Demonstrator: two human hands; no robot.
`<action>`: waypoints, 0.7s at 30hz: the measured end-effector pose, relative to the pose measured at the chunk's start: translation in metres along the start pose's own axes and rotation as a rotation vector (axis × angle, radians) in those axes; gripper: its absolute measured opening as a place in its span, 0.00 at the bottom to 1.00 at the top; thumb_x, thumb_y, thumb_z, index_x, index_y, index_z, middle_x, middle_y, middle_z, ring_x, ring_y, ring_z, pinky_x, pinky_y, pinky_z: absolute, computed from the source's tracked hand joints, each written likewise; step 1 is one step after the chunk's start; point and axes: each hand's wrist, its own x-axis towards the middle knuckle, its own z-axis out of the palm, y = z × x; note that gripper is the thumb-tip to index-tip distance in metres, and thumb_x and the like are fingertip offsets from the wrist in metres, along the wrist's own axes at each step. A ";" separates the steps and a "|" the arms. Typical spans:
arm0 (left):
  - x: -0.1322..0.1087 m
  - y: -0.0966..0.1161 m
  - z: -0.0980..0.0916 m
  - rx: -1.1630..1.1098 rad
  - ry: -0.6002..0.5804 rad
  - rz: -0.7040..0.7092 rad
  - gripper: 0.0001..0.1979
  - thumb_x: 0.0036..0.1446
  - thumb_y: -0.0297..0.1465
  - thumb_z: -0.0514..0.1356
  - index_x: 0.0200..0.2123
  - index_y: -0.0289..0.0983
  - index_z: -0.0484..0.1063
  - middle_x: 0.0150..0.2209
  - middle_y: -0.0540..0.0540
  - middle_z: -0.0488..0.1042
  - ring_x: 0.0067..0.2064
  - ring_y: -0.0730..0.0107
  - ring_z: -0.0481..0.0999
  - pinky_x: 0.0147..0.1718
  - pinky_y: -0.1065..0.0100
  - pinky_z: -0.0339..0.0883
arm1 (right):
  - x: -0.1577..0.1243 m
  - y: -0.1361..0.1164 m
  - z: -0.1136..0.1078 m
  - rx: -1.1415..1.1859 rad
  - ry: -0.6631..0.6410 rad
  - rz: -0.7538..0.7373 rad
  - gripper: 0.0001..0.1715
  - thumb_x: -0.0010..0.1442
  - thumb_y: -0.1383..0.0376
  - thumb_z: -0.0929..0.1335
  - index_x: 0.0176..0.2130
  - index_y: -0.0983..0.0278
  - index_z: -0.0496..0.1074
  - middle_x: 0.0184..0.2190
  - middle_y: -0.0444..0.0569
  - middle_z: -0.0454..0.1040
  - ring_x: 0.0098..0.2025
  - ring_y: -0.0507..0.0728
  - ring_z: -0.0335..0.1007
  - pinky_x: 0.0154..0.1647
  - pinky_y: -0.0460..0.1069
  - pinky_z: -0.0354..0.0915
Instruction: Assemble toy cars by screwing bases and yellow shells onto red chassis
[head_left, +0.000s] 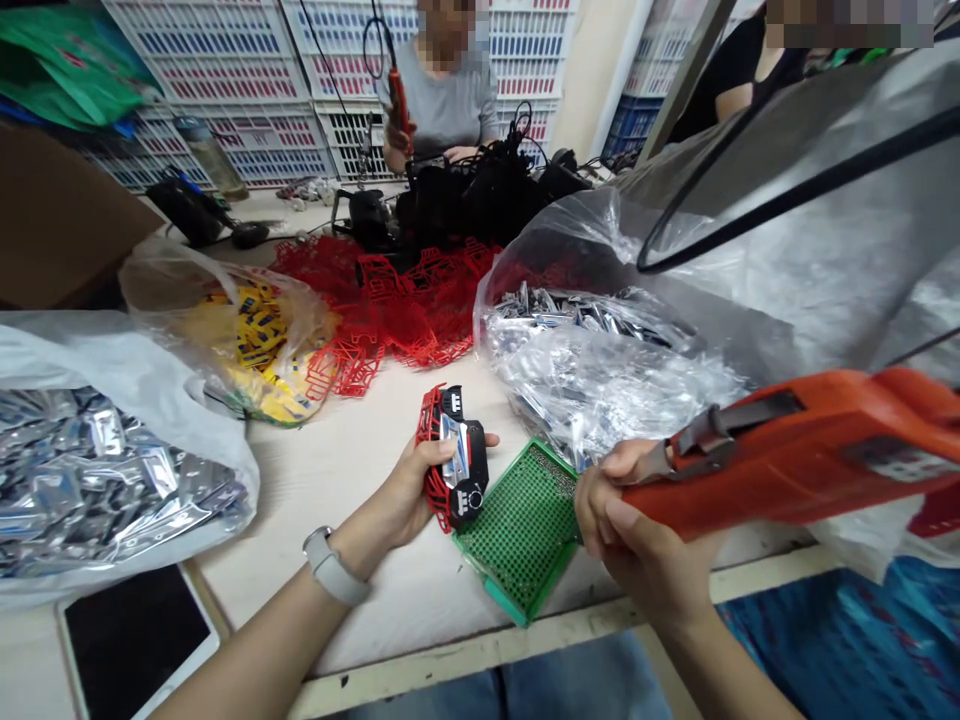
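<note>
My left hand (411, 492) is closed around a toy car part (474, 455) with a red lattice frame, black fenders and a silver-blue panel; the thumb presses on the panel. My right hand (641, 535) grips an orange electric screwdriver (780, 455), its body reaching to the right edge. The driver's tip is hidden by my fingers, close to the right side of a green perforated tray (517, 610). Small screws (544, 465) lie in the far corner of that tray. The toy part sits just over the tray's left edge.
Red lattice frames (420, 310) are piled behind, with black parts (465, 200) beyond. Bags hold yellow packets (262, 330), silver sheets (97, 480) and more silver pieces (600, 350). A tablet-like panel (135, 640) lies front left. A co-worker (450, 110) sits opposite; a black cable (795, 190) hangs right.
</note>
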 end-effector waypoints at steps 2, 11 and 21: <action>0.000 0.000 0.001 0.001 0.013 0.000 0.25 0.42 0.37 0.75 0.42 0.31 0.78 0.40 0.40 0.85 0.27 0.72 0.77 0.23 0.72 0.72 | -0.002 0.001 -0.001 -0.009 -0.008 -0.002 0.06 0.64 0.66 0.72 0.42 0.57 0.75 0.17 0.35 0.64 0.15 0.49 0.60 0.16 0.44 0.60; -0.002 0.002 0.004 0.028 0.024 0.020 0.25 0.42 0.37 0.75 0.42 0.31 0.77 0.30 0.44 0.83 0.25 0.72 0.74 0.24 0.72 0.70 | 0.000 0.000 0.004 -0.027 -0.019 -0.052 0.07 0.63 0.68 0.70 0.42 0.58 0.74 0.17 0.35 0.63 0.14 0.50 0.58 0.16 0.44 0.57; -0.001 0.001 0.004 0.031 0.025 0.026 0.23 0.44 0.37 0.74 0.42 0.31 0.77 0.33 0.43 0.83 0.27 0.71 0.75 0.26 0.71 0.70 | 0.003 -0.011 0.011 -0.012 0.056 -0.090 0.06 0.61 0.69 0.72 0.40 0.60 0.74 0.17 0.35 0.63 0.14 0.49 0.58 0.16 0.44 0.57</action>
